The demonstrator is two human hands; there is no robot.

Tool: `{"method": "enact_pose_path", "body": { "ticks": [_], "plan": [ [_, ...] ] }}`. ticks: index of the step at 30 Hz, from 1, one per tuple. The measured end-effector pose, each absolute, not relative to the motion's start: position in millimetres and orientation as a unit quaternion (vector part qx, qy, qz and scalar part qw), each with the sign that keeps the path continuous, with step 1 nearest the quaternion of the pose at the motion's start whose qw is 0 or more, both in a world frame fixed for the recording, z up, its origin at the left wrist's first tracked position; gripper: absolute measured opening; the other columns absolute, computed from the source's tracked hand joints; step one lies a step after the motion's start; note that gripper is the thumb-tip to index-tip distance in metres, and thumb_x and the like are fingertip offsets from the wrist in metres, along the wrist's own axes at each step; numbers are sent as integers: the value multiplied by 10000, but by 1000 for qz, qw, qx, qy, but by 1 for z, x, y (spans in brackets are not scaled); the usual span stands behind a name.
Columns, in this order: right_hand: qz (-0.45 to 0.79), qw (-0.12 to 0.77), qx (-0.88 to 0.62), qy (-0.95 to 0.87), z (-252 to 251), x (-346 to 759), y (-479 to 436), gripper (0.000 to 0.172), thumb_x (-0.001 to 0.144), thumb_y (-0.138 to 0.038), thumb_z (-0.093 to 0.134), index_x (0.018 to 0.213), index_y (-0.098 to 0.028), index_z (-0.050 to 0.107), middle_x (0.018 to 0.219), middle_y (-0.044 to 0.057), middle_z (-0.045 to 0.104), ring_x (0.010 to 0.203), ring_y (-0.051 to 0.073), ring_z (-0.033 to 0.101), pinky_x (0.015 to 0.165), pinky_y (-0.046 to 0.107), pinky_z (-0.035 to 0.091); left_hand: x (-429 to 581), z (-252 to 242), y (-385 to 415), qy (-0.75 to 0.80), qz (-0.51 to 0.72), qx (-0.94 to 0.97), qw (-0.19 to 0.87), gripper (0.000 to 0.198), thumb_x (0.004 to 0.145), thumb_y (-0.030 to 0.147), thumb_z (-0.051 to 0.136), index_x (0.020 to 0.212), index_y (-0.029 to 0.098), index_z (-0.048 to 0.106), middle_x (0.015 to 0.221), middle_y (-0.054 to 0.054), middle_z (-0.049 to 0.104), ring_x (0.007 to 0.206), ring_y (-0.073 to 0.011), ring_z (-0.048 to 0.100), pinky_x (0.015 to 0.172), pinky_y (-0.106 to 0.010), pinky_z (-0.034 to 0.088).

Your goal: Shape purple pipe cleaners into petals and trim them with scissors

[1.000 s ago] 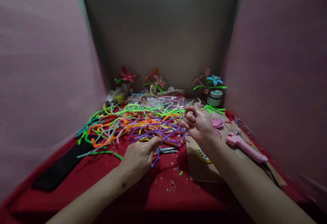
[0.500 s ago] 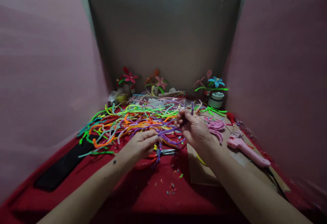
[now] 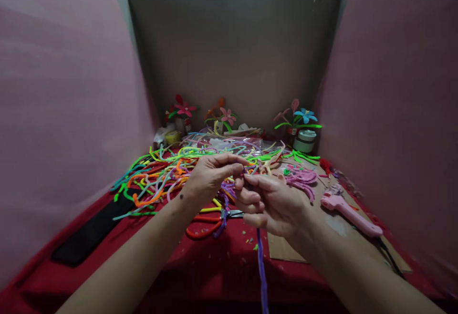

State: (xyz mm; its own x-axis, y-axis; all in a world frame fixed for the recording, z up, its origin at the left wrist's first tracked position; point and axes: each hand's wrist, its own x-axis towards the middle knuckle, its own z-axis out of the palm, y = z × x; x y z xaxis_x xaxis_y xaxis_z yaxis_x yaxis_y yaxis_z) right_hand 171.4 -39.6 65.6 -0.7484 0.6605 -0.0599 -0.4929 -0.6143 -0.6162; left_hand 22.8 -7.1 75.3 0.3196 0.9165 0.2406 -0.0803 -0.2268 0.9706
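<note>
A purple pipe cleaner (image 3: 262,268) hangs down from beneath my right hand (image 3: 275,204) toward the bottom edge of the view. My left hand (image 3: 214,173) pinches its upper end between thumb and forefinger, where the fingertips of both hands meet. The right fingers curl around the same pipe cleaner, and most of the gripped part is hidden. Below the hands lie red-handled scissors (image 3: 203,232), their blades pointing right, with another purple piece draped across them. Behind spreads a tangled heap of many-coloured pipe cleaners (image 3: 157,180).
A pink glue gun (image 3: 352,214) rests on a cardboard sheet (image 3: 286,249) at right, near pink looped pieces (image 3: 302,180). A black flat object (image 3: 89,233) lies left. Pipe-cleaner flowers (image 3: 306,116) and a lidded jar (image 3: 305,141) stand at the back, between pink side panels.
My hands have come together, the left moving right and up, the right moving slightly down. The purple pipe cleaner, earlier stretched between them, now hangs below the right hand.
</note>
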Motion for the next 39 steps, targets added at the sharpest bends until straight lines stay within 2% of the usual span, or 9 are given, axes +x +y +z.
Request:
{"method": "enact_pose_path", "body": {
  "ticks": [7,11,16,20,23,25,30,35,39],
  "plan": [
    [837,382,-184,-346,54,171,-29,196,860,-257,397,716,-170,498,443,-95,195,409,72,73,353,174,135,21,66,-8,366,515,675,381,108,742,248,611,706,148,629,599,20,571,567,-85,488,557,-207,402],
    [639,468,-302,-530,48,167,-28,222,817,-316,480,635,-191,458,449,-84,232,406,73,132,394,215,146,23,69,-17,423,498,697,294,163,743,261,588,630,146,564,594,20,506,574,-85,447,532,-201,372],
    [148,468,-429,-758,45,168,-40,176,786,-199,491,612,-194,466,540,-12,390,503,107,290,524,279,204,17,67,-11,385,353,502,689,242,683,226,572,543,174,381,470,85,253,381,-32,172,323,-164,177],
    [97,425,-446,-782,49,171,-44,177,812,-203,460,635,-198,449,544,-6,413,500,113,318,525,289,188,14,68,-10,335,321,430,775,189,697,196,561,594,160,407,519,84,261,387,-20,162,304,-138,205],
    [218,432,-455,-748,57,174,-41,257,839,-235,430,587,-192,406,542,-18,409,511,105,350,514,266,224,14,71,-18,359,418,567,612,130,759,272,573,760,157,511,592,44,426,418,-44,345,365,-172,357],
    [324,441,-440,-712,61,175,-39,291,842,-251,425,560,-187,396,522,-36,370,493,90,326,493,248,235,13,70,-22,365,476,705,378,203,751,267,610,931,189,559,768,-5,541,593,-94,504,509,-218,460],
    [512,444,-374,-633,62,176,-37,264,814,-332,485,605,-171,492,461,-79,290,420,64,221,426,226,185,0,60,-19,272,361,881,-141,221,844,157,457,1007,204,598,953,-72,592,833,-156,531,716,-295,465],
    [551,432,-359,-618,63,174,-35,264,789,-325,518,580,-175,456,467,-82,283,421,59,203,417,220,169,-4,67,-22,218,265,913,-219,271,841,119,382,990,134,608,863,-108,645,799,-195,556,728,-344,455],
    [398,400,-387,-729,64,176,-30,242,808,-226,464,572,-177,441,512,-57,335,471,72,281,462,222,218,-2,81,-25,351,237,906,-17,233,795,159,412,759,161,642,636,-44,590,584,-140,502,567,-273,416]
  ]
}}
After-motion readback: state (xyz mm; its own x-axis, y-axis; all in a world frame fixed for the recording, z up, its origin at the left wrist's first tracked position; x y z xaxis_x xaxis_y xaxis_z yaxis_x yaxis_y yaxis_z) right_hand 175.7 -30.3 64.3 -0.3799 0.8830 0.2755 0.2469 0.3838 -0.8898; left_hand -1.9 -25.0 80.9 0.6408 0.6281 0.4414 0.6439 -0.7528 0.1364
